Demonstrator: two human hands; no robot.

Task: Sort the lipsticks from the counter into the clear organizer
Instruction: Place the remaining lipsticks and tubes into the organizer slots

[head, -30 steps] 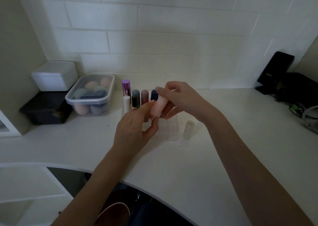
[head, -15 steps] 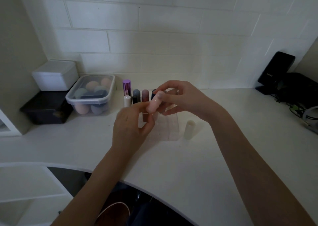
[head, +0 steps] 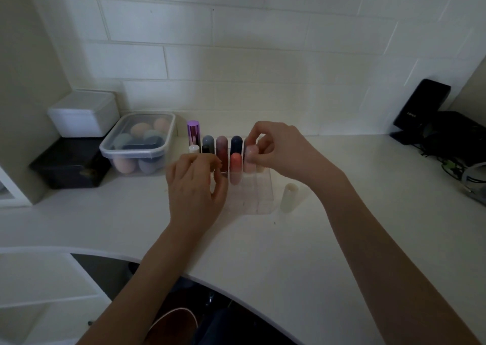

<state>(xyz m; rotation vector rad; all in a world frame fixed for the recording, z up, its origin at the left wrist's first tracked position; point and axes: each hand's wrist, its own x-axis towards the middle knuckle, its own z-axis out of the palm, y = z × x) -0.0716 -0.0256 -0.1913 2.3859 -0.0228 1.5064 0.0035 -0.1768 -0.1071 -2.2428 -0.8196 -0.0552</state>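
The clear organizer stands mid-counter with several lipsticks upright in it: a purple one, a grey one, a dark red one, a navy one and a coral one. My right hand pinches the top of a pale pink lipstick, which stands upright in a slot beside the coral one. My left hand hovers at the organizer's left front with fingers loosely curled, holding nothing. A cream lipstick stands on the counter right of the organizer.
A clear lidded tub of makeup sponges sits left of the organizer, with a white box on a black box further left. Black items and cables fill the right corner. The counter's curved front edge is near me.
My right hand carried the pale pink lipstick from between both hands down into an organizer slot. My left hand let go of it and dropped slightly to the left.
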